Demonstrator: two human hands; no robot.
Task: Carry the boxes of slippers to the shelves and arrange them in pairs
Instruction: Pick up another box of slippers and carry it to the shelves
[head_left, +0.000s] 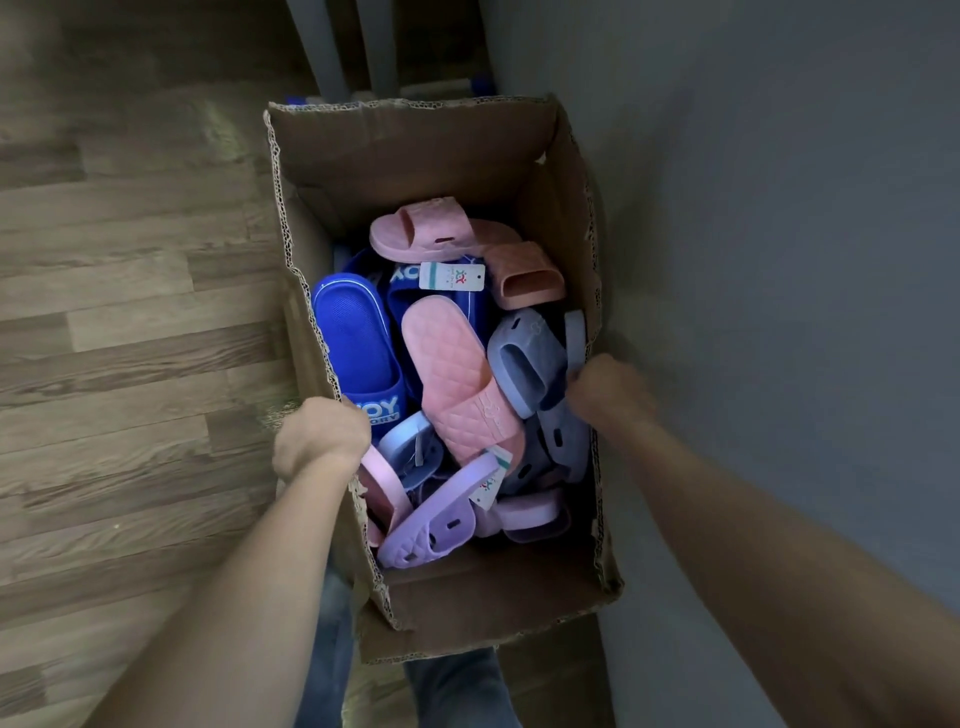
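I'm looking straight down into an open cardboard box (415, 150), its corrugated top edges torn and ragged, held between both arms above a wood-plank floor (130, 312) and close beside a smooth grey wall (779, 234). Inside it is a loose heap of moulded slippers. A pink slipper (457, 384) with a quilted diamond sole lies on top in the middle. Left of it is a deep blue slipper (353, 343) with a ribbed footbed and white lettering on its strap. At the far end sits another pink slipper (431, 228), strap up, with a peach one (524, 275) beside it and a white paper tag (452, 275) just below. On the right are grey-blue slippers (524, 358) with rounded, thick straps. Nearest me, a lilac slipper (431, 525) shows slotted holes, and a pale blue one (410, 447) is half buried.

My left hand (319, 439) has its grip curled shut over the box's left wall. My right hand (608, 389) is blurred, its grip closed on the right wall's edge. Below the box I see blue denim trouser legs (457, 691).
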